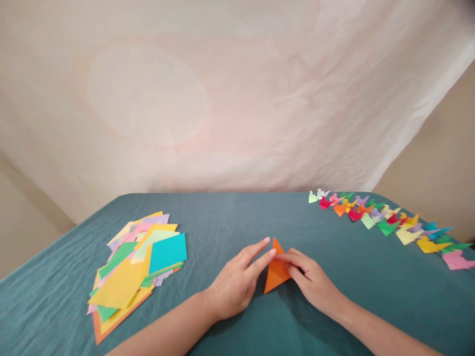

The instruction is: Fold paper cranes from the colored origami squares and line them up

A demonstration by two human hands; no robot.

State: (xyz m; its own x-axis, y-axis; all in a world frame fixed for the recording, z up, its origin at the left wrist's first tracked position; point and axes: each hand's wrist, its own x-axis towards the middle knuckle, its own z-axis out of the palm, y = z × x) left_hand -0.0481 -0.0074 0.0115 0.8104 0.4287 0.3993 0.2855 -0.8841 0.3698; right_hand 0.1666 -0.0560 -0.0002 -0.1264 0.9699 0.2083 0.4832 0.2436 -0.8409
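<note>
A folded orange origami paper [275, 276] in a triangular shape is on the table, between my two hands. Its tip points away from me. My right hand [309, 279] pinches the paper along its right side, the index finger lying across its upper part. From the left, my left hand [239, 277] reaches in with fingers stretched out, and one fingertip meets the paper's upper left edge. The left thumb is mostly hidden under the hand.
A loose pile of coloured paper sheets [122, 282] lies on the left. Rows of small folded paper birds [386, 226] in many colours run along the right edge. A dark teal cloth [222, 217] covers the table, and a pale sheet [237, 99] hangs behind it.
</note>
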